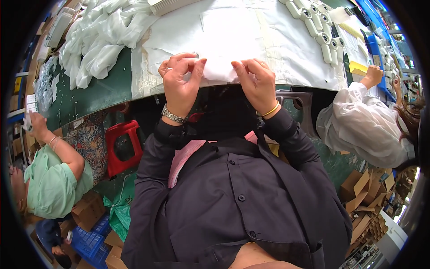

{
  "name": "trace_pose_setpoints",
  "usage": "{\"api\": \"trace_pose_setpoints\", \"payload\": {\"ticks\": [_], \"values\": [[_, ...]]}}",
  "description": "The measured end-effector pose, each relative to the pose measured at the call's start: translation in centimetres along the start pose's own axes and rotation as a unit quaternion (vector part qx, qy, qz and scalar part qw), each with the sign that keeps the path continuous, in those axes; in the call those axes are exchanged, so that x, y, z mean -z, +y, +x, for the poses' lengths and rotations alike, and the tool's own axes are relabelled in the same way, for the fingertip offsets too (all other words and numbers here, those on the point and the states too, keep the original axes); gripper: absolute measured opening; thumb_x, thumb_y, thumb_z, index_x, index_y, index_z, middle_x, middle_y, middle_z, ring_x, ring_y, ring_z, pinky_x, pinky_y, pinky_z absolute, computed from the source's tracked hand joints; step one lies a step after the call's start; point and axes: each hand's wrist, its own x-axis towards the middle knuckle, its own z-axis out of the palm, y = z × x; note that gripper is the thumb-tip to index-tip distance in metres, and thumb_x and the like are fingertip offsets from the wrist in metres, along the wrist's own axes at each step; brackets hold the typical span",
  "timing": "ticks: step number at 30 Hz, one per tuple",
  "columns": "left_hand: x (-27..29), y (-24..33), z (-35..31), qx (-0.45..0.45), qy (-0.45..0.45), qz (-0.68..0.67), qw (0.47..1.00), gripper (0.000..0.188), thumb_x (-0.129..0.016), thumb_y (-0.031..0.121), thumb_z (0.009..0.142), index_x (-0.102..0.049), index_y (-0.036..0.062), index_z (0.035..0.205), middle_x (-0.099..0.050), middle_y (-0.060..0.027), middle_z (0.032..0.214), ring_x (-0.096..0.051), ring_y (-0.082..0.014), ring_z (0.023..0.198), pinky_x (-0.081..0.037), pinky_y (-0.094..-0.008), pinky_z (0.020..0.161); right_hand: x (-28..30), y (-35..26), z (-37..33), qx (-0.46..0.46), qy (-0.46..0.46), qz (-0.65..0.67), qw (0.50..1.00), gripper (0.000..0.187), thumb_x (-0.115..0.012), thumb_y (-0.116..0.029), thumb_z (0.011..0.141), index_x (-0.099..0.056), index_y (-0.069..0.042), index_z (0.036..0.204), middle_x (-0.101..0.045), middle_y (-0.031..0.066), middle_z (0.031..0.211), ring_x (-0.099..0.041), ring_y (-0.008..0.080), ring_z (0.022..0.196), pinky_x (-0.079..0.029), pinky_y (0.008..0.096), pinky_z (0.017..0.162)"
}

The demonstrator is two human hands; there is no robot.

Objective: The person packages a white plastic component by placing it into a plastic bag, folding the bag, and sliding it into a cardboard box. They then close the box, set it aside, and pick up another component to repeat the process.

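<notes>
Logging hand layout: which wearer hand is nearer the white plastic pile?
Left. The left hand is right of the white plastic pile, not touching it; the right hand is farther right.

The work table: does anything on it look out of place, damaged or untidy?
Two small things. The tape along the left edge of the white cover looks wrinkled and scuffed, so it seems worn. Beside it, white plastic bags lie in a loose, crumpled heap, which looks untidy.

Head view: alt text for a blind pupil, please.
A person's left hand and right hand pinch a thin white bag or sheet at a worktable. White plastic bags lie heaped left, white tubular devices right. A co-worker in green is far left, another in white right.
</notes>
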Motion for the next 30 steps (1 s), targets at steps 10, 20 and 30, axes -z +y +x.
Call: {"api": "trace_pose_setpoints", "payload": {"ticks": [10, 20, 30], "values": [[-1.6, -1.1, 0.3, 0.098, 0.025, 0.053, 0.993, 0.024, -0.081, 0.028, 0.09, -0.071, 0.0119, 0.076, -0.064, 0.0034, 0.069, -0.061, -0.0147, 0.08, -0.032, -0.0369, 0.098, -0.9, 0.7, 1.3, -0.18, -0.023, 0.03, 0.983, 0.034, -0.082, -0.025, 0.095, -0.07, 0.002, 0.078, -0.05, 0.0035, 0.054, -0.042, 0.0078, 0.05, -0.036, 0.0289, 0.049], [-1.5, -1.5, 0.1, 0.092, 0.005, 0.088, 0.992, 0.023, -0.081, 0.029, 0.09, -0.071, 0.0111, 0.081, -0.064, 0.0034, 0.068, -0.06, -0.0164, 0.078, -0.035, -0.0384, 0.096, -1.0, 1.7, 1.0, -0.122, -0.028, -0.049, 0.991, 0.022, -0.081, -0.023, 0.094, -0.075, -0.003, 0.096, -0.044, 0.0034, 0.051, -0.04, 0.0096, 0.043, -0.033, 0.0313, 0.047], [-0.9, 3.8, 1.0, -0.015, -0.002, 0.179, 0.984, 0.059, -0.086, 0.037, 0.085, -0.061, 0.0052, 0.127, -0.065, -0.0114, 0.113, -0.061, -0.0307, 0.104, -0.044, -0.0441, 0.092, -0.7, 2.1, 0.4, -0.154, 0.089, 0.107, 0.978, 0.018, -0.075, -0.009, 0.1, -0.073, -0.003, 0.116, -0.044, -0.008, 0.055, -0.035, 0.0004, 0.052, -0.025, 0.0248, 0.05]]}}
